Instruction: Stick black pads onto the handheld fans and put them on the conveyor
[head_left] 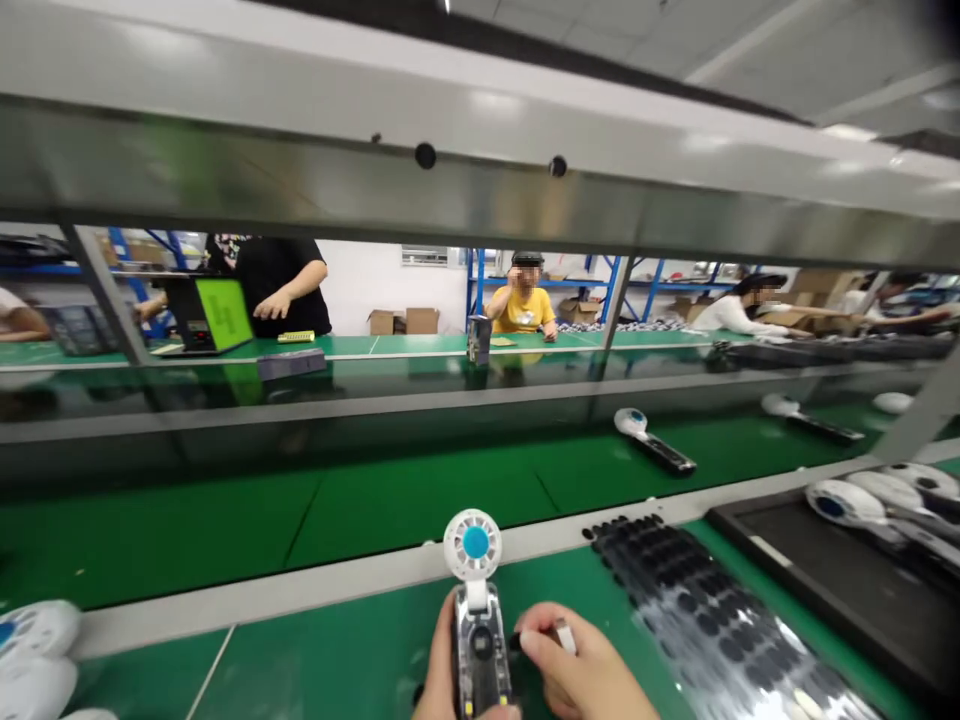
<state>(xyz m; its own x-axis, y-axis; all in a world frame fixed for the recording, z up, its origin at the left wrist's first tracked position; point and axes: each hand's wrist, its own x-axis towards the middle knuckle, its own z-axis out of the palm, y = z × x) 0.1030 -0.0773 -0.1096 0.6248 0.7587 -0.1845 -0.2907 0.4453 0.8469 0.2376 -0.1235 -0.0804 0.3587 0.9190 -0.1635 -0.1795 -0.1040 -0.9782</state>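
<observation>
Two bare hands work over the green desk (315,645): the left hand (444,665) wraps a clear-bodied handheld fan (480,650) upright, and the right hand (581,670) has its fingers (541,628) pinching a small white tab (565,636) just beside it. A sheet of black pads (697,610) lies to the right, near a black tray of fans (825,560)
</observation>
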